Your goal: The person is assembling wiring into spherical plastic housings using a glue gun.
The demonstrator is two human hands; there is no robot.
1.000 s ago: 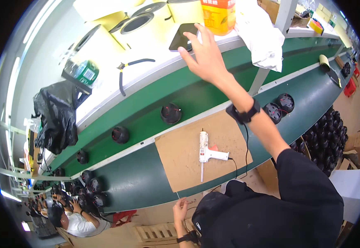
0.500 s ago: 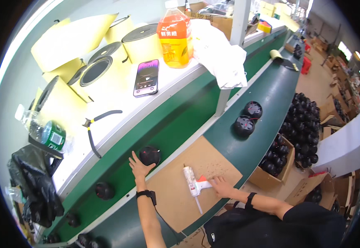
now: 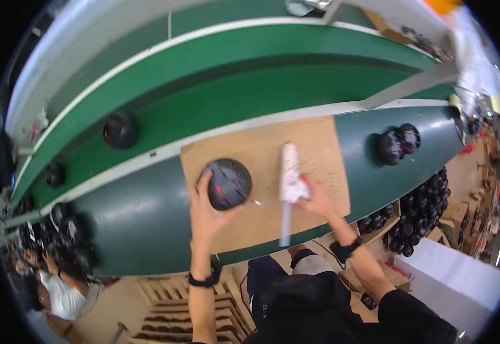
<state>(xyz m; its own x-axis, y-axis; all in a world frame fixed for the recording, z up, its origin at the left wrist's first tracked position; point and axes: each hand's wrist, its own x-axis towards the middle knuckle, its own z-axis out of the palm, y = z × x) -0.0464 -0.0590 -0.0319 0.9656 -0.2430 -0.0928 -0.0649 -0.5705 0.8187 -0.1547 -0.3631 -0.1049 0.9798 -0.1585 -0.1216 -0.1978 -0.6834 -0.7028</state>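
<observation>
One white glue gun (image 3: 290,172) is over the cardboard sheet (image 3: 324,135), long axis running away from the person, nozzle toward the far edge, glue stick toward the near; the right hand (image 3: 319,200) grips its handle. The left hand (image 3: 206,221) clasps a black dome (image 3: 227,183) between thumb and fingers. Beside the worktop (image 3: 135,229), a carton (image 3: 385,230) holds black domes.

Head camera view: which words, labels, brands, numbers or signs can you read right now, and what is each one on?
No text can be read anywhere in this view.
White glue gun in the right hand: marks on its body, too blurred to read.
Black round part in the left hand: no lettering can be made out.
Cardboard sheet: dark specks, no readable lettering.
</observation>
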